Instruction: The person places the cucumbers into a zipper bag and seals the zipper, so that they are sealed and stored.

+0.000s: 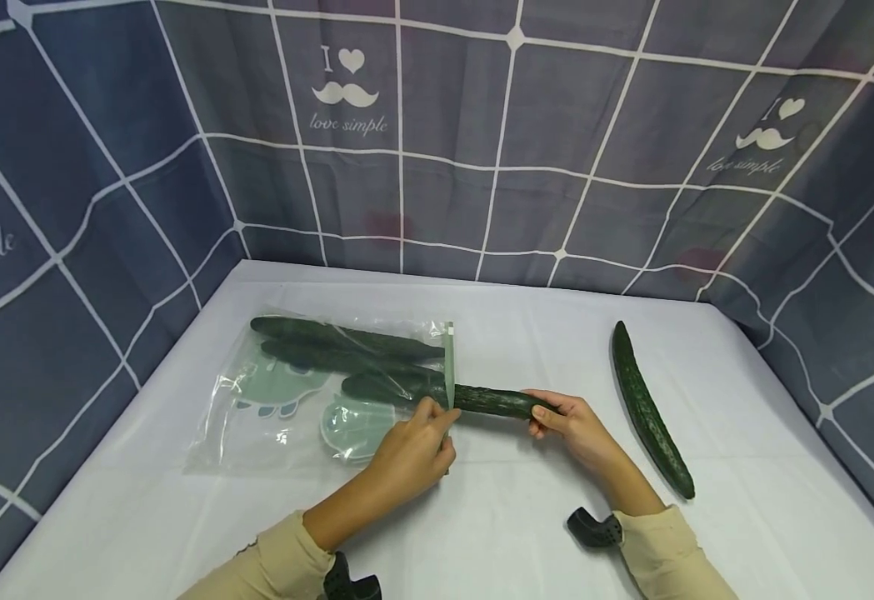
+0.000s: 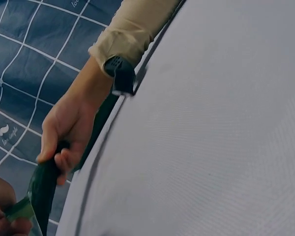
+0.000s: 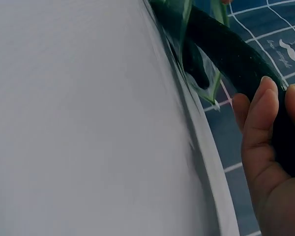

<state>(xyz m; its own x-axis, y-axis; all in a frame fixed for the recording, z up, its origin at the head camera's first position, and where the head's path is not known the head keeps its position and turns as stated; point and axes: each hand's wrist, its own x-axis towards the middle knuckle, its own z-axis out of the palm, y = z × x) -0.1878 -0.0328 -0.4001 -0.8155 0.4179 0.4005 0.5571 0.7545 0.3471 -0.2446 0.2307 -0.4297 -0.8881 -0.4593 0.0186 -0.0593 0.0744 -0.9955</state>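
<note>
A clear zip bag (image 1: 272, 442) with pale green printed shapes lies on the table, its mouth facing right. Two dark green cucumbers (image 1: 362, 340) lie inside it. A third cucumber (image 1: 492, 401) is partly in the bag through the mouth, and its right end sticks out. My right hand (image 1: 579, 429) grips that outer end between thumb and fingers, as the right wrist view also shows on the cucumber (image 3: 231, 51). With thumb and fingers, my left hand (image 1: 410, 450) pinches the green-edged bag mouth (image 1: 449, 367) at its near side.
Another cucumber (image 1: 648, 408) lies by itself to the right of my right hand on the white-covered table (image 1: 526, 517). A dark checked curtain (image 1: 451, 200) stands behind the table and along both sides. Black devices (image 1: 594, 528) are strapped at both wrists.
</note>
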